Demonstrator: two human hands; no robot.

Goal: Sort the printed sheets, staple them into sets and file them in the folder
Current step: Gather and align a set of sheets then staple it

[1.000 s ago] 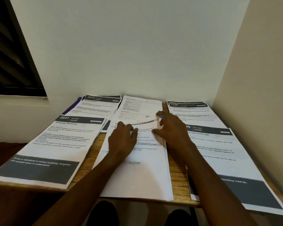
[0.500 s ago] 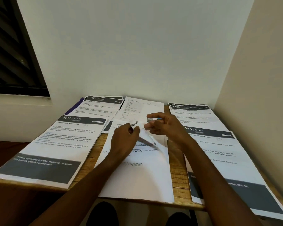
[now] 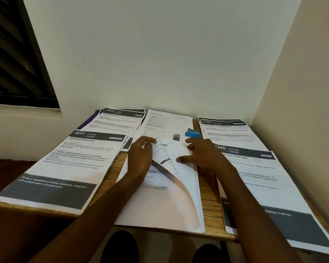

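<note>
A set of white printed sheets (image 3: 160,205) lies in the middle of the wooden table (image 3: 210,196). Its top sheet (image 3: 164,154) is folded back diagonally from the upper corner. My left hand (image 3: 141,156) pinches that folded corner. To the right of the fold, my right hand (image 3: 203,156) presses flat on the sheet below, fingers spread. A small blue stapler (image 3: 192,133) lies on the papers just beyond my right hand. A purple folder (image 3: 87,120) peeks out under the far-left stack.
Printed stacks surround the middle set: sheet 2641 (image 3: 65,164) at left, 1573 (image 3: 120,120) behind it, a white form (image 3: 165,122) at the back centre, 1228 (image 3: 226,128) and 1345 (image 3: 264,183) at right. Walls close in behind and on the right.
My left hand has peeled the top sheet's corner up and folded it back toward me. My right hand came off the stapler, which now lies uncovered, and presses the sheet beneath.
</note>
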